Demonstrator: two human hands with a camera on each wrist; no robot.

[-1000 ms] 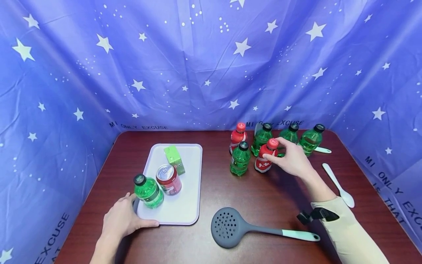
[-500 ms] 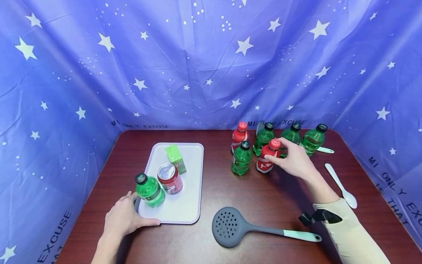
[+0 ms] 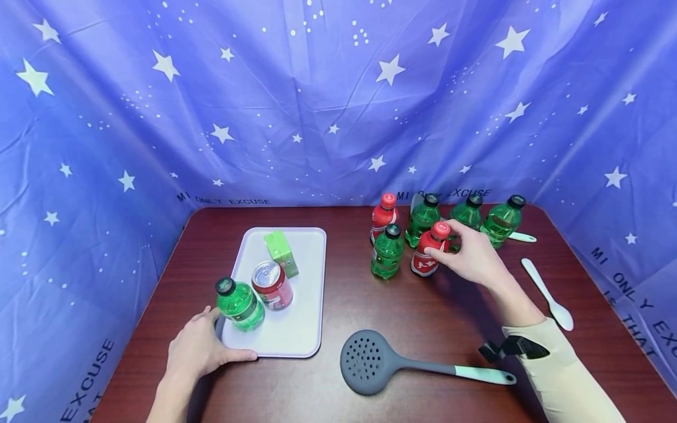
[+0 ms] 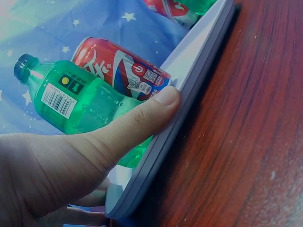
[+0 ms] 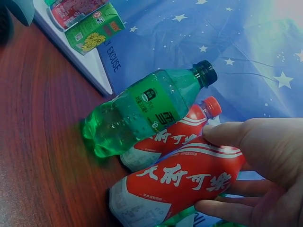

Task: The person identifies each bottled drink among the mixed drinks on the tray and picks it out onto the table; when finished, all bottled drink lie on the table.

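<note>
My right hand (image 3: 471, 255) grips a red-labelled cola bottle (image 3: 425, 261) near its top, thumb on one side and fingers on the other. The bottle is upright, its base at the tabletop. In the right wrist view, its red label (image 5: 184, 177) with white characters shows below the thumb. My left hand (image 3: 198, 346) holds the near left corner of a white tray (image 3: 301, 329), thumb along the front rim. On the tray stand a green soda bottle (image 3: 240, 308), a red soda can (image 3: 273, 289) and a green drink carton (image 3: 281, 254).
Beside the gripped bottle are a green bottle (image 3: 387, 258) and another red bottle (image 3: 384, 218). More green bottles (image 3: 423, 222) stand behind. A grey slotted turner (image 3: 365, 361) lies in front, a white spoon (image 3: 547, 294) at the right. A starry blue cloth (image 3: 296, 147) surrounds the table.
The view shifts slightly. Both hands keep their places, the right on the red cola bottle and the left on the tray corner; nothing else visibly moves.
</note>
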